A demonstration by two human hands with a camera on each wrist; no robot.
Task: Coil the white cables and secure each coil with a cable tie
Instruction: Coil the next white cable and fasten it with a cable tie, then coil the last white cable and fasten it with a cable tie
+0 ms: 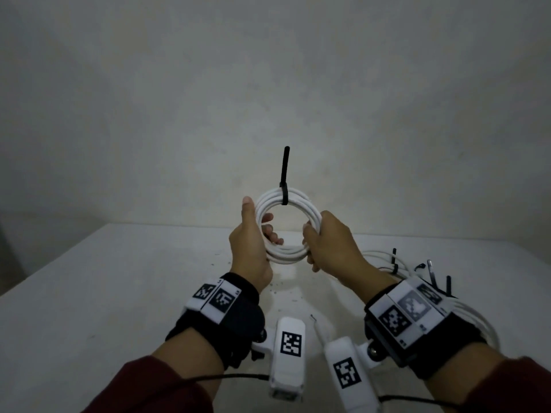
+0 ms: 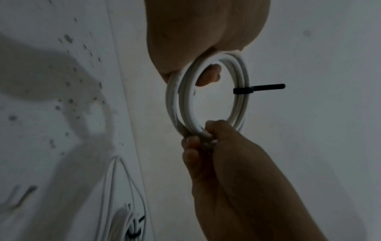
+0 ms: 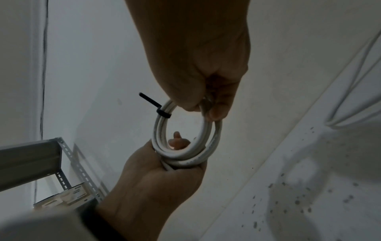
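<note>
A white cable coil (image 1: 286, 253) stands upright above the table, held between both hands. A black cable tie (image 1: 285, 168) wraps its top, with the tail pointing straight up. My left hand (image 1: 253, 234) grips the coil's left side, thumb along the outside and fingers through the ring. My right hand (image 1: 323, 242) grips the lower right side with curled fingers. The left wrist view shows the coil (image 2: 175, 106), the tie (image 2: 259, 87) and the right hand (image 2: 216, 146) pinching the strands. The right wrist view shows the coil (image 3: 185, 158) lying in the left hand (image 3: 160, 176).
More white cable coils (image 1: 384, 257) with black ties (image 1: 395, 260) lie on the white table (image 1: 119, 293) at the right, partly under my right wrist. A loose cable end (image 1: 316, 324) lies between my wrists. A metal shelf (image 3: 31, 158) stands off to the left.
</note>
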